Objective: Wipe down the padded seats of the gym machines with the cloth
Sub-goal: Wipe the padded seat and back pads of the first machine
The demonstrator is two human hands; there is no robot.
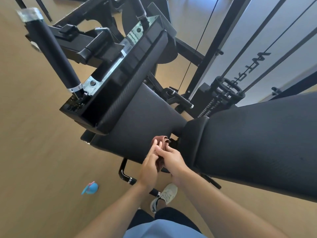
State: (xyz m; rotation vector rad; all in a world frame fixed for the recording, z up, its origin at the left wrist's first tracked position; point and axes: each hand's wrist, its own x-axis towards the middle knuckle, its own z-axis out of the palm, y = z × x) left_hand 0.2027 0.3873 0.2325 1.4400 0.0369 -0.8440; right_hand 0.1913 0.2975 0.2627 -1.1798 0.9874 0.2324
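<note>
There are two hands, a left hand (148, 164) and a right hand (169, 158). There is one brown cloth (162, 140). I count two big black pads, a seat (135, 122) and a back pad (257, 143). One shoe (165, 194) shows, and one blue toy (91, 188).

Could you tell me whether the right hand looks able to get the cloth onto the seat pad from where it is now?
Probably yes. The right hand and left hand hold the brown cloth together right at the near edge of the seat pad, and nothing lies between them and the padding.
</note>
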